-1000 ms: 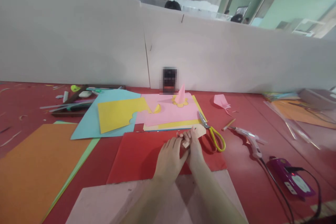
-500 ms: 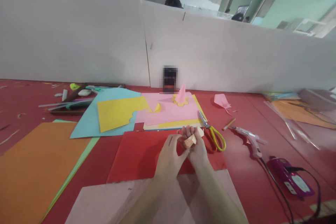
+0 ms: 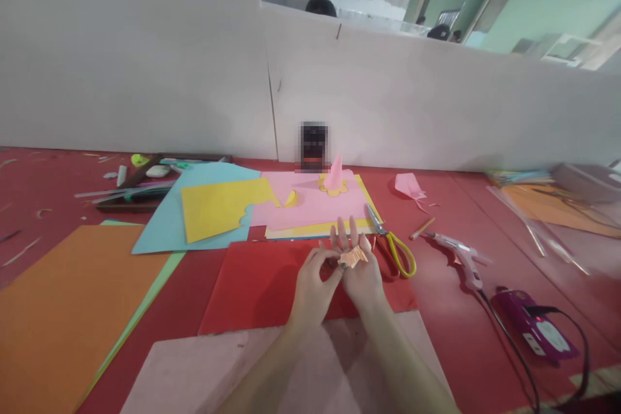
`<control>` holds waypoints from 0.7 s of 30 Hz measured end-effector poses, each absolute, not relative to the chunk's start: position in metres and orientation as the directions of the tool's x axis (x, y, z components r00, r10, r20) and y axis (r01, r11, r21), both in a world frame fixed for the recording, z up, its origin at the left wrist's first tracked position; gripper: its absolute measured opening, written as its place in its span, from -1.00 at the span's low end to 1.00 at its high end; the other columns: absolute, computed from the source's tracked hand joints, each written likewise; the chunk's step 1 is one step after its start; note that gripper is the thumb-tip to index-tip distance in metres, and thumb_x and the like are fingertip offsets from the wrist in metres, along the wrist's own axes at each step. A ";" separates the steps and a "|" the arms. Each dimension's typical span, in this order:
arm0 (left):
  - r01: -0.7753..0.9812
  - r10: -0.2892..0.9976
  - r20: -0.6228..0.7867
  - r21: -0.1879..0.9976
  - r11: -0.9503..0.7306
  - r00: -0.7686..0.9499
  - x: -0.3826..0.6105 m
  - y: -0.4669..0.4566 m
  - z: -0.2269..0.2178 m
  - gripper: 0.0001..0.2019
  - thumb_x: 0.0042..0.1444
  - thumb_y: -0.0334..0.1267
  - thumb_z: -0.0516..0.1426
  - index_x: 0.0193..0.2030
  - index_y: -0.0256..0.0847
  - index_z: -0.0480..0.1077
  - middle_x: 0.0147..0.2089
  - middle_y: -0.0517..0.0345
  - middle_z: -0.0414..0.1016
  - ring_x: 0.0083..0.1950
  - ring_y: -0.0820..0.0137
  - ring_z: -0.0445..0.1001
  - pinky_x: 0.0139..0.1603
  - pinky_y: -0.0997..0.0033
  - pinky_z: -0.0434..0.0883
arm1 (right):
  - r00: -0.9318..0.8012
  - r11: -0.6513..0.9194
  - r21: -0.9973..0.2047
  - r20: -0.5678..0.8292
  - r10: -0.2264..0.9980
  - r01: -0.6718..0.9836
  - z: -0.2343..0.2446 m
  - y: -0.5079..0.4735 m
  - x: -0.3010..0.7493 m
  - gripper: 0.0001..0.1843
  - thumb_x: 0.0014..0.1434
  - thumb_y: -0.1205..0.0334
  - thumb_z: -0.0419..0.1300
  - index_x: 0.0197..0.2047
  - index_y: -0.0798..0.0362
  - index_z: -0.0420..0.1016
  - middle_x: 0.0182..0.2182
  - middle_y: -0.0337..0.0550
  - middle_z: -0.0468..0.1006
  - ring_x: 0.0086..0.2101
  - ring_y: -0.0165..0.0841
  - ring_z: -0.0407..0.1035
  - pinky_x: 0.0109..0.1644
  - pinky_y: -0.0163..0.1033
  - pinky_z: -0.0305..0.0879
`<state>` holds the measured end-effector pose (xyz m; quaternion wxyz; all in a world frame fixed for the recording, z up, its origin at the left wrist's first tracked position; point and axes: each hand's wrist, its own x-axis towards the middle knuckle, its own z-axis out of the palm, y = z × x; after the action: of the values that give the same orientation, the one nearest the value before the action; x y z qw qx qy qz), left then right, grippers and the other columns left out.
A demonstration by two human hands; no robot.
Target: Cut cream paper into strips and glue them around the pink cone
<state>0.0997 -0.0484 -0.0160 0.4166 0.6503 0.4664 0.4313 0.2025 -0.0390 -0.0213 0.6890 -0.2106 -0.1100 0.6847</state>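
Note:
A small pale-orange folded paper [image 3: 353,257] with pleats lies on the palm of my right hand [image 3: 361,275]. That hand is turned palm up, its fingers stretched out and apart. From the left, my left hand [image 3: 313,281] pinches the paper's near end between thumb and fingertips. Both hands are above a red sheet [image 3: 257,291] on the table. Just to the right of my right hand lie scissors with yellow handles [image 3: 402,255]. Beyond the hands, a pink paper cone [image 3: 334,174] stands on a yellow scalloped paper piece [image 3: 333,190].
A pink glue gun [image 3: 463,259] and a purple device [image 3: 536,326] with a cable lie right. Yellow [image 3: 216,210], blue [image 3: 160,233] and orange sheets [image 3: 72,297] spread left. A dark tray [image 3: 140,197] holds tools. A white partition [image 3: 169,77] borders the back.
My right hand has uncurled from around the paper, and its fingers now stretch out flat. The paper's pleats now show on the palm. My left hand has shifted slightly right.

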 end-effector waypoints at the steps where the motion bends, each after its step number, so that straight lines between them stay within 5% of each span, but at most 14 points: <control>1: 0.268 0.966 0.177 0.937 -0.224 0.189 0.099 -0.048 -0.016 -0.92 0.04 -0.33 0.07 -0.31 -0.17 0.36 -0.30 0.18 0.36 -0.27 0.41 0.38 -0.20 0.38 0.36 | 0.034 -0.030 -0.437 -0.136 0.990 -0.899 -0.021 -0.039 0.202 -0.68 0.16 -0.03 0.02 -0.04 -0.23 0.39 0.10 -0.23 0.33 0.01 -0.32 0.27 -0.16 -0.15 0.38; 11: 0.466 0.893 0.377 0.762 -0.449 0.244 0.095 -0.049 -0.016 -0.84 0.02 -0.45 0.07 -0.28 -0.13 0.38 -0.21 0.14 0.37 -0.13 0.36 0.37 -0.08 0.31 0.33 | 0.032 -0.037 -0.382 -0.171 0.985 -0.923 -0.024 -0.038 0.200 -0.72 0.17 0.07 0.03 -0.07 -0.17 0.43 0.05 -0.20 0.40 -0.02 -0.35 0.31 -0.11 -0.23 0.34; 21: 0.376 0.952 0.177 0.888 -0.264 0.250 0.103 -0.055 -0.011 -0.92 0.02 -0.33 0.08 -0.43 -0.16 0.39 -0.34 0.18 0.37 -0.26 0.39 0.38 -0.20 0.39 0.33 | 0.118 0.021 -0.379 -0.236 0.964 -0.925 -0.025 -0.035 0.201 -0.74 0.12 0.10 0.10 -0.11 -0.17 0.44 -0.08 -0.22 0.49 -0.10 -0.35 0.37 -0.04 -0.09 0.30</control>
<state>0.1028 -0.0553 -0.0113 0.3747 0.6961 0.4771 0.3840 0.2006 -0.0347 -0.0251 0.7130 -0.2255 -0.0437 0.6625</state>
